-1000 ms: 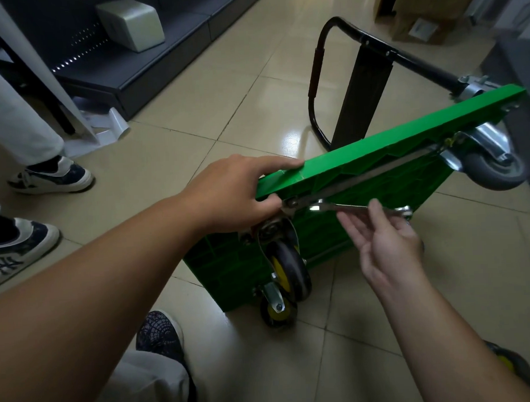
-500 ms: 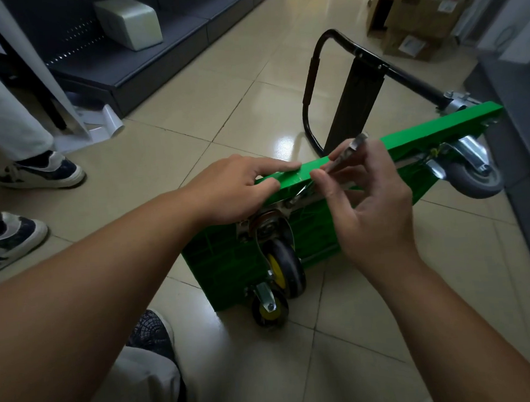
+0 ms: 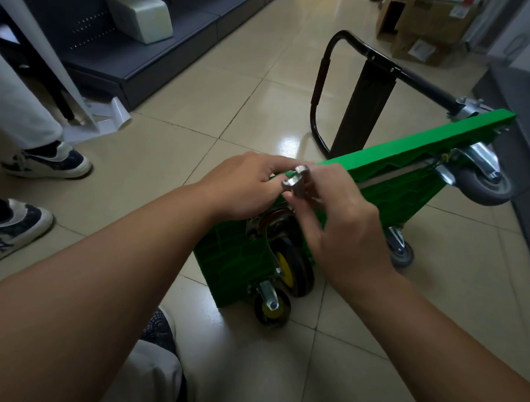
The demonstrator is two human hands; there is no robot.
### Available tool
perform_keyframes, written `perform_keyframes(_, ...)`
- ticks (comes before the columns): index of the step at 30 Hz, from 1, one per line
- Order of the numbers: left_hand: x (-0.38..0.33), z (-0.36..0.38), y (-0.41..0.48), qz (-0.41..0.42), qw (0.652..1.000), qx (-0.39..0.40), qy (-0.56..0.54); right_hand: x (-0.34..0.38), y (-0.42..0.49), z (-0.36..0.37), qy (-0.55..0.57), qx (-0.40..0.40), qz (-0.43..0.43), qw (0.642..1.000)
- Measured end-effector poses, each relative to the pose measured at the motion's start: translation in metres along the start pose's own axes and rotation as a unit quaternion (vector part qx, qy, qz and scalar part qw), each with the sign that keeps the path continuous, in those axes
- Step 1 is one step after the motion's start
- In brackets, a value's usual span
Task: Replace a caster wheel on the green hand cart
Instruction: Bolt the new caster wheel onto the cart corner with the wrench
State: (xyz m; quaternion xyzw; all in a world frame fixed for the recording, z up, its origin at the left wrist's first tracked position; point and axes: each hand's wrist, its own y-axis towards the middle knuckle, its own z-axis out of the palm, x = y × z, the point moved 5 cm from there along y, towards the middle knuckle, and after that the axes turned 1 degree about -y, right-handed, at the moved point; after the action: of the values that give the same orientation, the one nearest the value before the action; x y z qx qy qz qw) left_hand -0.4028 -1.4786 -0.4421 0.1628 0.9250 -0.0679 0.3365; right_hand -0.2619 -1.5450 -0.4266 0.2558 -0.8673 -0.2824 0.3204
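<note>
The green hand cart (image 3: 407, 152) stands on its side on the tiled floor, its underside facing me. My left hand (image 3: 245, 186) grips the cart's upper edge near its corner. My right hand (image 3: 337, 216) holds a metal wrench (image 3: 298, 181) with its open jaw pointing up, right beside my left fingers. Just below both hands sits a black caster with a yellow hub (image 3: 291, 266) in a metal bracket. A smaller black and yellow caster (image 3: 271, 307) rests on the floor. Grey casters are at the far end (image 3: 484, 185) and lower right (image 3: 401, 251).
The cart's black handle (image 3: 355, 72) lies folded out on the floor behind it. Another person's shoes (image 3: 46, 161) stand at the left. A dark low shelf (image 3: 160, 53) runs along the back left. Cardboard boxes (image 3: 426, 23) sit at the back right. My own shoe (image 3: 160, 330) is near the cart.
My right hand lifted the wrench off the cart's underside and turned it, so its jaw now points up next to my left hand. My left hand kept its grip on the cart's edge.
</note>
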Motion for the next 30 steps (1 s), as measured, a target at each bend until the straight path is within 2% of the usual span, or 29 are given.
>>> perform_keyframes(8,0.002,-0.002,0.004,0.001,1.0,-0.001,-0.004,-0.007,0.014,0.001,-0.011,-0.013,0.043,0.999)
perform_keyframes(14,0.009,0.002,0.004,0.002,1.0,-0.012,0.011,-0.041,0.02,-0.009,0.076,-0.051,0.21,0.973)
perform_keyframes(19,0.01,0.001,0.005,0.001,1.0,-0.015,0.02,-0.051,0.015,-0.009,0.115,-0.087,0.241,0.96)
perform_keyframes(25,0.011,0.002,0.007,-0.008,0.999,-0.007,0.037,-0.088,-0.007,-0.002,0.336,-0.154,0.413,0.832)
perform_keyframes(30,0.01,0.003,0.007,-0.003,0.999,-0.011,0.052,-0.115,-0.031,0.019,0.459,-0.177,0.542,0.682)
